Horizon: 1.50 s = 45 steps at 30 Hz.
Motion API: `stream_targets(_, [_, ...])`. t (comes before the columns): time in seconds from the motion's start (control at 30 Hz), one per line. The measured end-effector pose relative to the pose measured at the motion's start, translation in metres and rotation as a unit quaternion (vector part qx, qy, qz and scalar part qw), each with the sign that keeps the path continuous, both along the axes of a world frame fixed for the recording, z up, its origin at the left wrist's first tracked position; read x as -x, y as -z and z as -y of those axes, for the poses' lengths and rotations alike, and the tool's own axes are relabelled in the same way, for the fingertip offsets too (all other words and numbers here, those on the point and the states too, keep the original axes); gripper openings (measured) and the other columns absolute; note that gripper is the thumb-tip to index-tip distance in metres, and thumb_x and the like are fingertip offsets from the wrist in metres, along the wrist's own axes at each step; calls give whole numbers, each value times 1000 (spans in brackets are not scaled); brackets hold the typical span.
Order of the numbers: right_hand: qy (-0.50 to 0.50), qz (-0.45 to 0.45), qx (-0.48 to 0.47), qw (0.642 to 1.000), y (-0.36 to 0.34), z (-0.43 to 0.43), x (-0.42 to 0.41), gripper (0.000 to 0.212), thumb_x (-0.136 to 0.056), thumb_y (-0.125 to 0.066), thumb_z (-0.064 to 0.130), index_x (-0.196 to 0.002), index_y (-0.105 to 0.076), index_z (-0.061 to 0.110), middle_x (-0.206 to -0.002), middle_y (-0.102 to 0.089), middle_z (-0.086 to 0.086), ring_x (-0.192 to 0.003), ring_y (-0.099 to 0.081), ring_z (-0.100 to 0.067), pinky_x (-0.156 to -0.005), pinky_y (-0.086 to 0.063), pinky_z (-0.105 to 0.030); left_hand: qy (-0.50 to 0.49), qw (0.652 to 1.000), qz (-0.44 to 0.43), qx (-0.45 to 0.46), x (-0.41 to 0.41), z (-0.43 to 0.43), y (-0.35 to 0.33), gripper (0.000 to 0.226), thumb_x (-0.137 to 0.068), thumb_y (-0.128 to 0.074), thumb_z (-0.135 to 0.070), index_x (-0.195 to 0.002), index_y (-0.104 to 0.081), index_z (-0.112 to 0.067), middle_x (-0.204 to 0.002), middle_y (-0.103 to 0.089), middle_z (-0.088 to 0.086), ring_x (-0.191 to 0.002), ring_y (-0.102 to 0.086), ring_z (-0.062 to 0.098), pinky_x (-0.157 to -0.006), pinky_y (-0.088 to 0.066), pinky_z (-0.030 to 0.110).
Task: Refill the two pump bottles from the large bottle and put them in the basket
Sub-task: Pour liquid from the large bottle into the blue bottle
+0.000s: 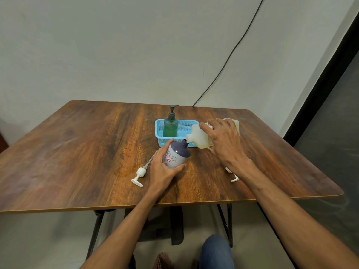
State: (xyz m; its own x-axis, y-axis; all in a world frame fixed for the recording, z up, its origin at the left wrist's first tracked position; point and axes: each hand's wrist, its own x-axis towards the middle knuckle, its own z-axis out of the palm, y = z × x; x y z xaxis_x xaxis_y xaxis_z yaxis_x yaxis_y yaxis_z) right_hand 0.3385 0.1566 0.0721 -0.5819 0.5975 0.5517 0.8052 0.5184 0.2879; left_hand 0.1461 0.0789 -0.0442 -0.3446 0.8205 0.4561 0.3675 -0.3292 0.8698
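The green translucent pump bottle (170, 126) is already standing in the blue plastic basket (189, 124). The left hand (162, 171) is gripping the grey dotted bottle (177, 155), tilted, while the right hand (223, 140) is clasping the large milky bottle (200, 137), seemingly pouring; capping and basketing remain.

The red-bordered label (167, 159) on the grey pump bottle (177, 157) is unreadable.

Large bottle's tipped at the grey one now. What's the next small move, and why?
Probably keep pouring, with the large bottle spout held on the grey bottle neck. Its pump lies on the table, and the green bottle already stands in the basket.
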Motion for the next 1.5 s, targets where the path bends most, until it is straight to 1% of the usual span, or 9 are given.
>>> stream_targets(0.1, [1, 0, 0, 1000, 0, 0, 0, 80, -54, -94, 18, -124, -57, 21, -117, -67, -13, -105, -62, -37, -91, -46, -52, 1, 1000, 1, 1, 0, 0, 0, 92, -67, -88, -35, -148, -46, -31, -136, -58, -13, -125, -56, 10, -104, -51, 47])
stream_targets(0.3, [0, 0, -4, 1000, 0, -1, 1, 81, -52, -96, 21, -123, -57, 22, -115, -67, -12, -103, -62, -36, -90, -47, -51, 0, 1000, 4, 0, 0, 1, 0, 93, -66, -88, -37, -149, -47, -27, -136, -59, -9, -125, -56, 10, -105, -51, 47])
stream_targets(0.47, [-2, 2, -11, 1000, -1, 0, 1, 77, -55, -93, 21, -123, -56, 23, -115, -66, -10, -104, -61, -34, -91, -45, -50, -1, 1000, 2, -1, -1, 1, -1, 92, -66, -88, -37, -148, -47, -30, -135, -58, -12, -124, -57, 10, -103, -52, 48])
stream_targets(0.7, [3, 6, -3, 1000, 0, 0, 2, 78, -58, -94, 23, -125, -57, 22, -120, -66, -12, -107, -61, -35, -94, -46, -52, 0, 1000, 1, 1, 0, 0, 1, 93, -67, -88, -36, -149, -46, -28, -137, -58, -10, -125, -57, 10, -104, -52, 48])
stream_targets(0.93, [5, 3, -1, 1000, -1, -1, 2, 79, -55, -95, 21, -125, -58, 21, -118, -67, -13, -106, -62, -36, -93, -47, -53, 0, 1000, 1, 4, 0, -1, 2, 94, -66, -87, -41, -149, -46, -29, -136, -58, -10, -125, -56, 12, -104, -52, 48])
stream_targets(1.07, [6, 3, 3, 1000, -1, 0, 3, 77, -59, -94, 21, -126, -57, 21, -121, -66, -13, -107, -61, -37, -95, -47, -54, 0, 1000, 1, 8, 1, -2, 4, 94, -66, -88, -39, -149, -45, -29, -138, -57, -9, -126, -56, 11, -104, -51, 49])
stream_targets(1.23, [7, 0, 4, 1000, 0, 0, 3, 79, -57, -96, 22, -126, -58, 22, -120, -67, -14, -108, -61, -37, -95, -47, -55, 0, 1000, 3, 7, 0, -1, 3, 94, -66, -88, -41, -149, -45, -30, -136, -57, -10, -126, -56, 12, -103, -52, 48])
stream_targets(1.4, [7, 6, -3, 1000, -1, -1, 2, 79, -58, -95, 24, -126, -56, 23, -121, -66, -12, -108, -61, -36, -95, -46, -53, 2, 1000, 2, 5, 0, -1, 3, 93, -67, -89, -38, -149, -45, -30, -136, -58, -10, -125, -56, 11, -104, -52, 48])
stream_targets(1.5, [2, 6, -8, 1000, -1, -1, 2, 79, -57, -95, 25, -125, -56, 23, -119, -66, -11, -107, -61, -35, -94, -45, -51, 2, 1000, 3, 4, 0, -1, 3, 93, -67, -89, -36, -149, -45, -31, -135, -58, -10, -125, -57, 13, -104, -52, 48])
